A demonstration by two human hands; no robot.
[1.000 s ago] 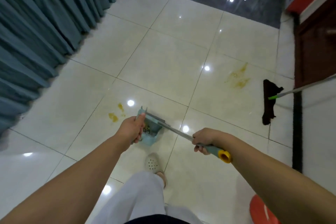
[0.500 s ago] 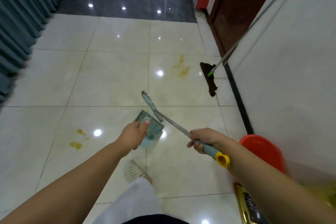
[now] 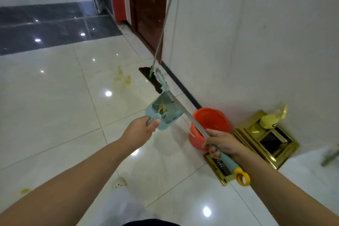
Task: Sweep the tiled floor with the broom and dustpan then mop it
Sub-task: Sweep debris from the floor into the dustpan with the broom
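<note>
Both hands busy: left hand [image 3: 142, 130] pinching blue dustpan [image 3: 163, 111] by near edge, debris inside, held above tiled floor [image 3: 55, 108]; right hand [image 3: 219, 142] curled round broom [image 3: 185, 115] handle, shaft crossing pan. Mop [image 3: 153, 77] leaning against wall [image 3: 256, 42]. Red bucket [image 3: 209, 126] just beyond right hand. Yellow stains [image 3: 122, 79] near mop head.
</note>
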